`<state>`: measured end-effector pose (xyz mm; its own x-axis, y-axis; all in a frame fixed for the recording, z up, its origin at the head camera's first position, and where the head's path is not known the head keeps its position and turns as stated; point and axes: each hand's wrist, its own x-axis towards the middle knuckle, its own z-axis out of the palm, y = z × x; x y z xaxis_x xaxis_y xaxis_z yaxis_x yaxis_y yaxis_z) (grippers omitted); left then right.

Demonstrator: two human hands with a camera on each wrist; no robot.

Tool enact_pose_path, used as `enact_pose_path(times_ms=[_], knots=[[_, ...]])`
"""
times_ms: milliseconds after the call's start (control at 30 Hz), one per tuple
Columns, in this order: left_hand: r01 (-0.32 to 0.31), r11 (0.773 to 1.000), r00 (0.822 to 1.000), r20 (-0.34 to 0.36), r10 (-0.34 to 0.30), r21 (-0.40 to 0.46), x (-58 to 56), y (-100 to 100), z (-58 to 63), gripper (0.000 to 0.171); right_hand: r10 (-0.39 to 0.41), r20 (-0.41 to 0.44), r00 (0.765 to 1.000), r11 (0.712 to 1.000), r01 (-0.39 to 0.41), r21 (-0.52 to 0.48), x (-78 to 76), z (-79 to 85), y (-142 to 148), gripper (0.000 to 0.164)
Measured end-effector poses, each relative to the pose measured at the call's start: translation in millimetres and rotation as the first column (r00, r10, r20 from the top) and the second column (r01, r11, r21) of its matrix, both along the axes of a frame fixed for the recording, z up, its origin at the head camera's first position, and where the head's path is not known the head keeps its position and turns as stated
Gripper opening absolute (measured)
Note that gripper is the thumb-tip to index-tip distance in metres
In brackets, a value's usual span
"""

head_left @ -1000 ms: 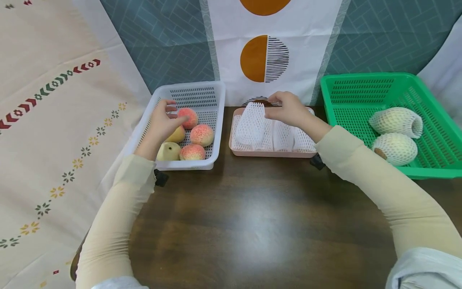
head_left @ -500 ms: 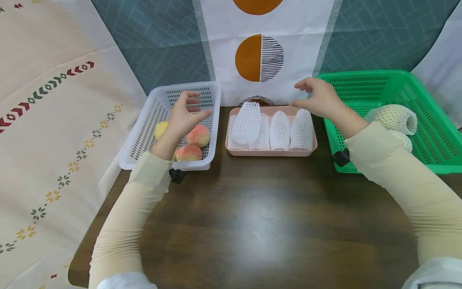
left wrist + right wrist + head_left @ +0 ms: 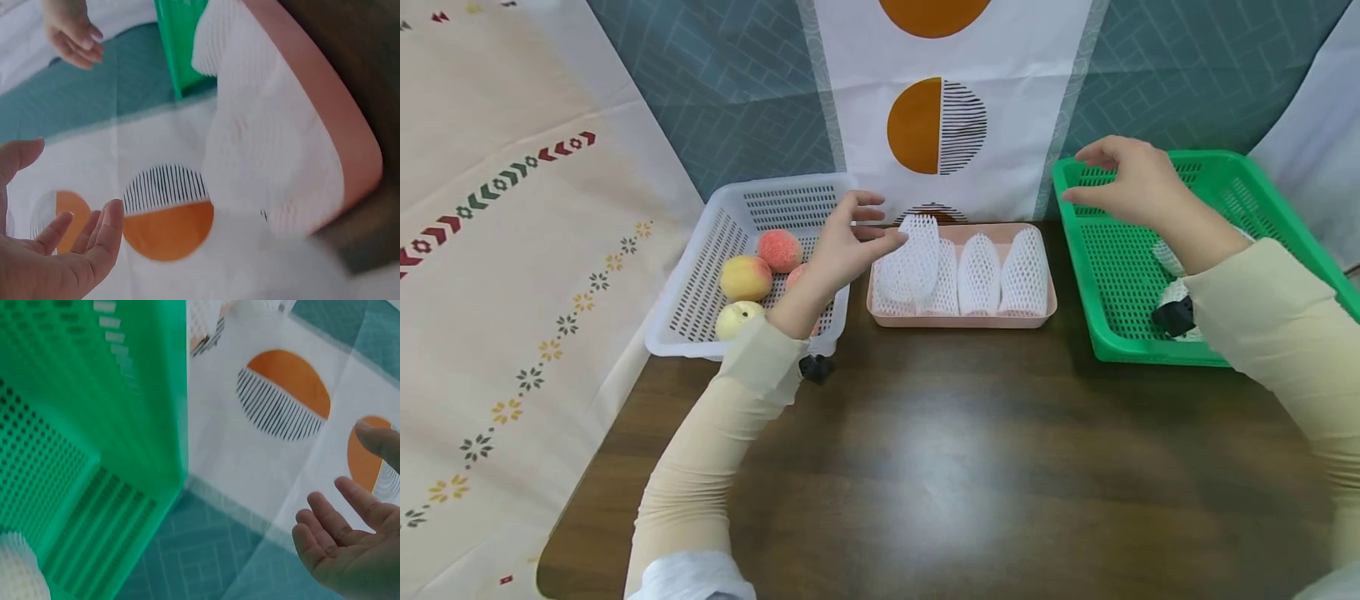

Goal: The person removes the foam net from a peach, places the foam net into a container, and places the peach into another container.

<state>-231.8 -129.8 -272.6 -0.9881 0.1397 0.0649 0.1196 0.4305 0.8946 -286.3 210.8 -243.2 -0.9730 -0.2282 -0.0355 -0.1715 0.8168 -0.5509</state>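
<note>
Cloth (image 3: 868, 117) hangs behind the tray (image 3: 961, 322), left arm (image 3: 722, 433) partly hiding fruit (image 3: 794, 275)

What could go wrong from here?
The left hand is near overlapping foam nets; it might snag two at once. The left forearm crosses the white basket, so it could bump the loose fruit. The right forearm partly hides netted items in the head view; a knock there might go unseen.

Room light here, even; one pale glare on the dark tabletop (image 3: 940, 492); soft shadow by the green basket (image 3: 1116, 275); wrist views duller, hazy, the pink tray (image 3: 349, 131) blurred in the left.
</note>
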Motion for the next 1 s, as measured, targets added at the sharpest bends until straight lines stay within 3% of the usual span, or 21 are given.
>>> enact_pose_path(times_ms=[200, 400, 667, 1000], knots=[[0.026, 1.000, 1.000, 0.009, -0.026, 0.005, 5.3, 23, -4.9, 0.055, 0.026, -0.007, 1.000, 0.997, -0.026, 0.066, -7.1, 2.6, 22, 0.066], [0.057, 0.996, 0.998, 0.016, -0.058, 0.072, 11.8, 48, -9.8, 0.052, 0.061, 0.002, 0.998, 0.990, -0.060, 0.125, -15.1, -4.2, 49, 0.067], [0.118, 0.978, 0.989, 0.071, -0.132, 0.173, 16.6, 82, -23.7, 0.051, 0.059, -0.003, 0.998, 0.986, -0.058, 0.158, -25.6, -17.3, 80, 0.065], [0.186, 0.945, 0.976, 0.064, -0.210, 0.268, 23.7, 127, -39.1, 0.051, 0.027, 0.001, 1.000, 0.988, -0.027, 0.149, -35.1, -33.3, 116, 0.065]])
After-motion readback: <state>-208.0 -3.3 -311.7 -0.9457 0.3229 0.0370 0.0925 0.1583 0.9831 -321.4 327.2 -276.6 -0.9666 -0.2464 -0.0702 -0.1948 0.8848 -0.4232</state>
